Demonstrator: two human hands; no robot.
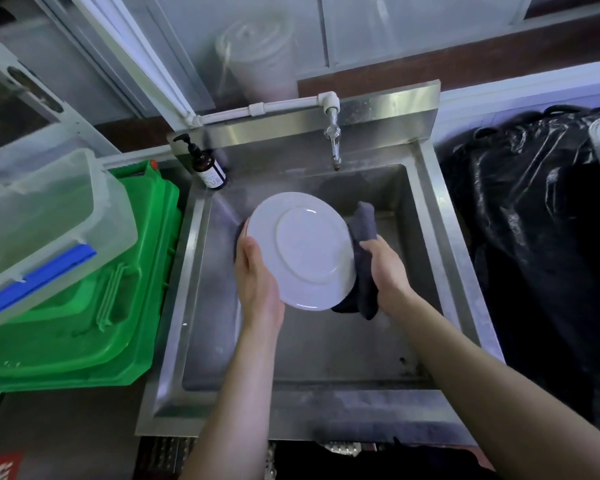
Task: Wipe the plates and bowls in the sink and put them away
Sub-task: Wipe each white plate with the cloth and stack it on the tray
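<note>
The white plate [300, 251] is held up over the steel sink [440, 216], tilted with its underside and foot ring toward the camera and its face turned away — so the side the wiping seems aimed at lies beyond the plate, out of view. It sits between the two hands: the left hand [257, 275] grips its left rim with curled fingers, equally near. The right hand [387, 268], at the right rim, clutches the dark grey cloth [364, 233] — bunched against the plate's edge and far side.
</note>
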